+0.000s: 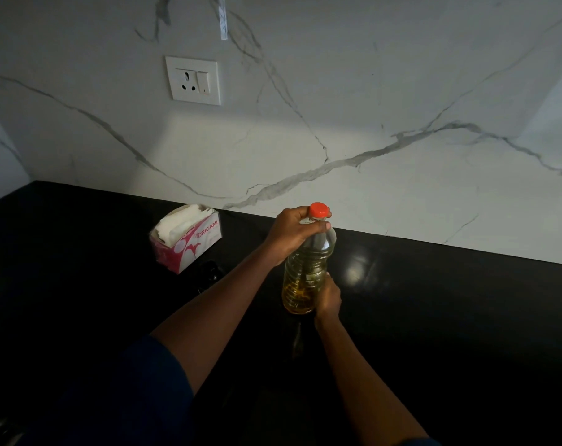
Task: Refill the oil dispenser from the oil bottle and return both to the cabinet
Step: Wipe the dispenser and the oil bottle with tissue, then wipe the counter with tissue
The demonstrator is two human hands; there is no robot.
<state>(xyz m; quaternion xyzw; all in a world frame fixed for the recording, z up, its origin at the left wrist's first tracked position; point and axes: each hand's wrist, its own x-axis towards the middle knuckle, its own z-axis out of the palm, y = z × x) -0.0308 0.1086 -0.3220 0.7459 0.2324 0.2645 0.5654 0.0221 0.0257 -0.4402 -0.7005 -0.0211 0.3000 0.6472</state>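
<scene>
A clear plastic oil bottle [307,272] with yellow oil in its lower half stands upright on the black counter [450,317]. Its red cap [318,210] is on. My left hand [294,235] grips the bottle's neck and shoulder just under the cap, fingers curled round it. My right hand [328,296] holds the lower body of the bottle from the right side. No oil dispenser shows in this view.
An open pink and white tissue box [186,241] sits on the counter to the left of the bottle, with a small dark object [210,273] in front of it. A marble wall with a socket plate [193,80] rises behind the counter.
</scene>
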